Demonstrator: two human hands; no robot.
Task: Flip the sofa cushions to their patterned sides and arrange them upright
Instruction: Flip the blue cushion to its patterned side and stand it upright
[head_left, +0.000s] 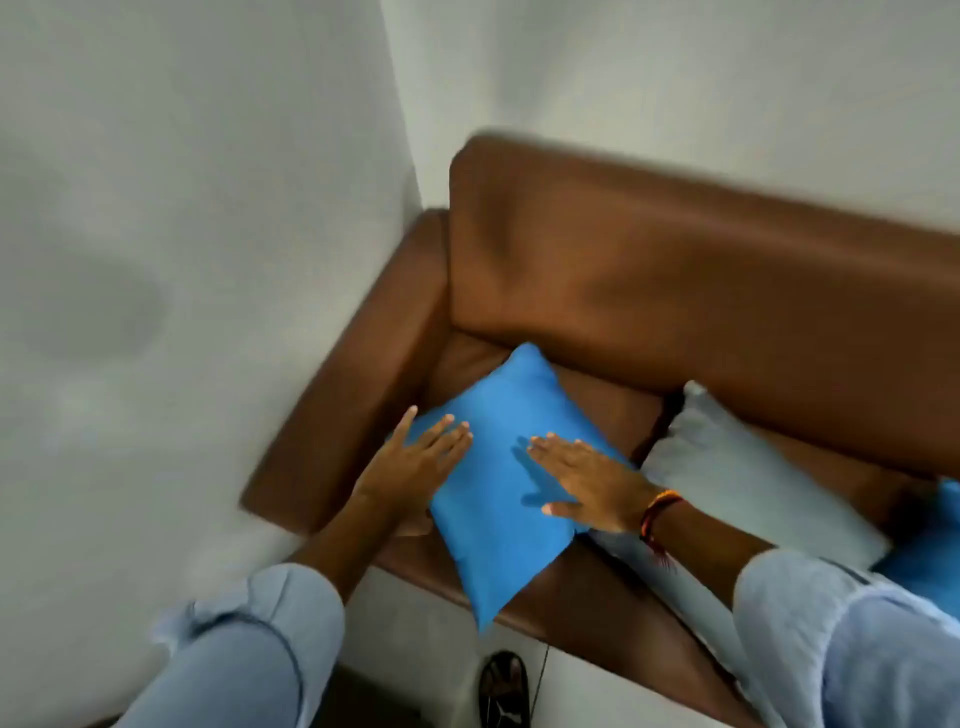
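One cushion (498, 467) lies flat on the sofa seat (613, 410) (by the armrest (358, 389)), another cushion (743, 467) to its right.

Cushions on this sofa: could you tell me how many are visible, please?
3. A blue cushion lies under both hands, a pale grey cushion beside it, and another blue cushion is cut off at the right edge; more may lie beyond.

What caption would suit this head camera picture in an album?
Both hands, left hand and right hand, spread flat on a plain bright blue cushion lying on a brown leather sofa.
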